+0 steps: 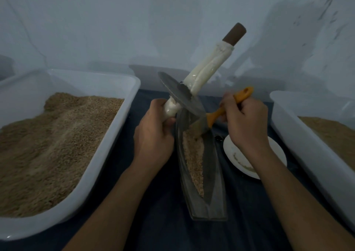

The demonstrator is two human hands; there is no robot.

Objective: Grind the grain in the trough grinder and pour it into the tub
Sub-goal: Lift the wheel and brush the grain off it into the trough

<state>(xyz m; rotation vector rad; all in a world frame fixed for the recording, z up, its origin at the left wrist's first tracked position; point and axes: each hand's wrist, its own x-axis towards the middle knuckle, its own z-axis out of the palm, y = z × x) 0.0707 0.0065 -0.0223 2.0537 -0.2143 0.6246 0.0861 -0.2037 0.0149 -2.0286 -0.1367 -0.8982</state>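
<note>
Between the 2 white tubs, at the centre of the dark counter [157, 222], the metal trough [208, 175] runs from 6 o'clock up toward 12, with a strip of ground grain [194, 158] lying along its groove. The left hand [153, 141] is wrapped around the lower, cloth-bound end of the grinding wheel's handle [207, 68], tipping the wheel [180, 95] up and away toward 1 o'clock, apparently so its edge hangs over the trough and anything brushed off falls back in. The right hand [245, 123] grips an orange brush [224, 108] at 3 o'clock of the wheel, bristles down at the wheel's lower rim and just above the grain, likely sweeping off stuck meal. Both sets of fingers are curled tight around their handles. The grain lies below and between the hands, at 5 o'clock of the left fingers and 7 o'clock of the right. A white plate [276, 154] sits under the right wrist. The left tub [107, 141] at 9 o'clock and the right tub [292, 131] at 3 o'clock both hold grain.
</note>
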